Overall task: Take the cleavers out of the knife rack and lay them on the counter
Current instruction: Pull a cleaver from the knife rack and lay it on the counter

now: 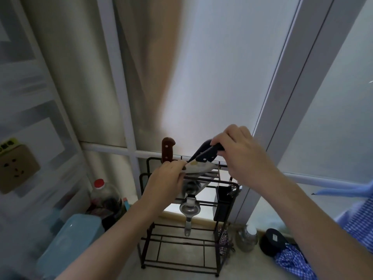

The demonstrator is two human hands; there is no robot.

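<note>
A black wire knife rack [226, 247] stands on the counter by the window. My right hand [242, 152] grips the black handle of a cleaver [199, 167] that is tilted above the top of the rack. Pinching the cleaver's steel blade at its left edge is my left hand [165, 182]. A second black handle sits just behind the one I hold. A knife with a brown riveted handle [167, 149] stands upright in the rack's left slot. Below the cleaver, more steel blades show in the rack.
A metal strainer-like tool [189, 209] hangs in the rack's middle and a black utensil cup [224, 201] hangs on its right. A red-capped bottle [104, 196] and a blue container [70, 237] stand left; a metal jar [247, 237], dark round jar [272, 241] and checked cloth lie right.
</note>
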